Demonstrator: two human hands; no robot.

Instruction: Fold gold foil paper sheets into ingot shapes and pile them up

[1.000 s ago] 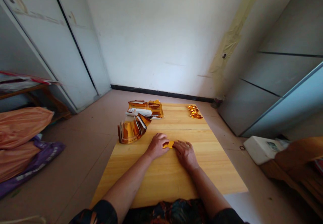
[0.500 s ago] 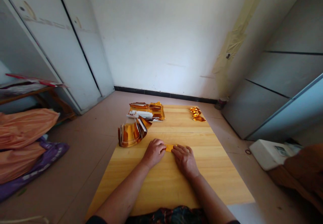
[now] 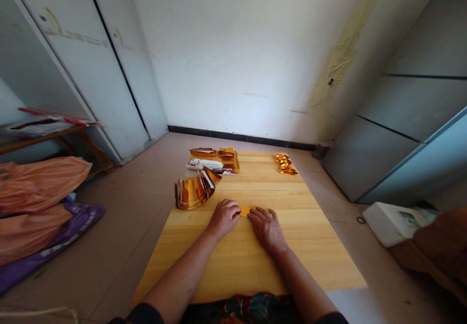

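A small folded strip of gold foil paper lies on the wooden table between my two hands. The curled fingers of my left hand are closed on its left end. My right hand has its fingers pressed together on the right end; its thumb is hidden. Beyond my left hand stands a curved, fanned stack of gold foil sheets. Farther back lies another pile of gold foil sheets with a white wrapper. Several shiny folded foil pieces sit at the far right corner.
The wooden table ends close to my body. Orange and purple bags lie at the left, by a grey cabinet. At the right are a white box and a tall grey cabinet. A white wall stands behind.
The view has shifted slightly, so things at the left appear a little farther right. Both hands stay at the strip's ends, with hardly any movement.
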